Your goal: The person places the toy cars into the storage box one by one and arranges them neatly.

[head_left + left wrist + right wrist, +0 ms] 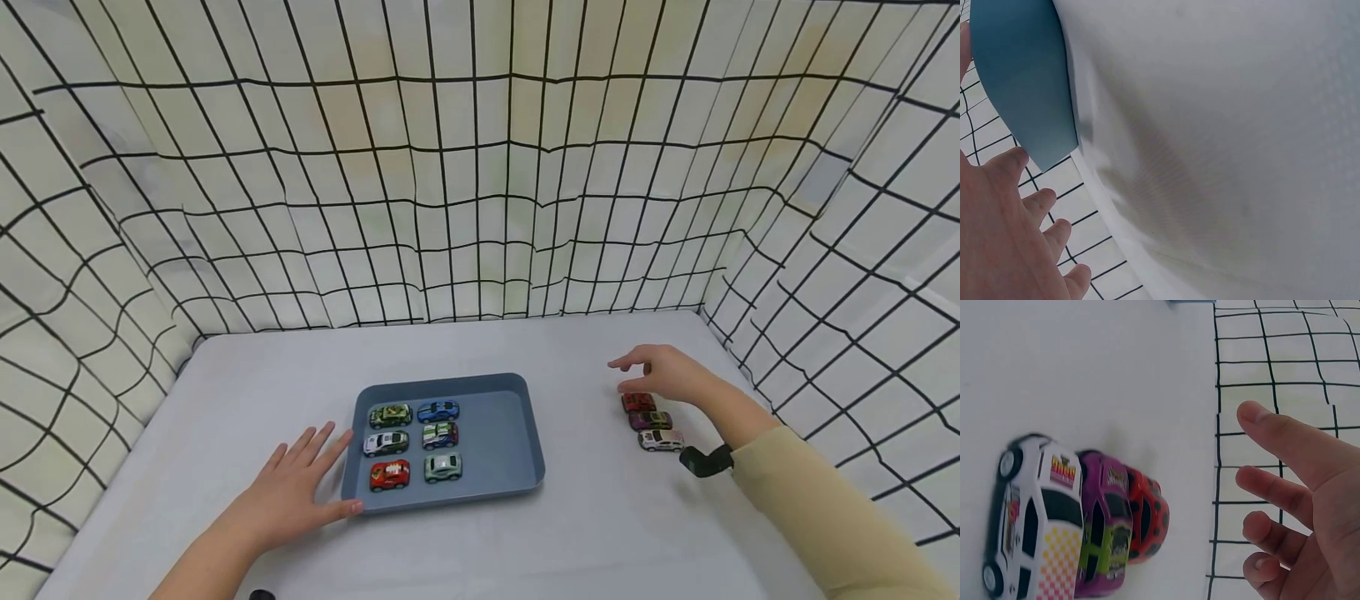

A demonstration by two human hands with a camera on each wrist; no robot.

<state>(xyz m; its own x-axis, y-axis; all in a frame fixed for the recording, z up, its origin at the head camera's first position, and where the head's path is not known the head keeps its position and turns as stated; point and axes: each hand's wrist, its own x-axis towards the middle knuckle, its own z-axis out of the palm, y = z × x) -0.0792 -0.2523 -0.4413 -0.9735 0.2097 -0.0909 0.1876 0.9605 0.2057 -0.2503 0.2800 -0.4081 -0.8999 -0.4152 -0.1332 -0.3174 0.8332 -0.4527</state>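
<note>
My left hand (294, 497) lies with fingers spread at the left rim of a blue-grey tray (498, 446), thumb and index fingertip right at the edge. Several toy cars stand in the tray's left part in two columns, among them a red car (389, 475), a blue car (438, 411) and a pale green car (442, 467). Over on the right, my right hand (666, 372) hovers just beyond a row of three toy cars, holding nothing, its thumb and fingers apart. That row has a spotted red car (1147, 515), a purple-and-green car (1107, 528) and a white checkered car (1054, 515).
A white cloth (585, 525) covers the table. White sheets with a black grid (480, 175) enclose it at the back and both sides. A dark strap piece (707, 461) sits at the right wrist, close to the white car.
</note>
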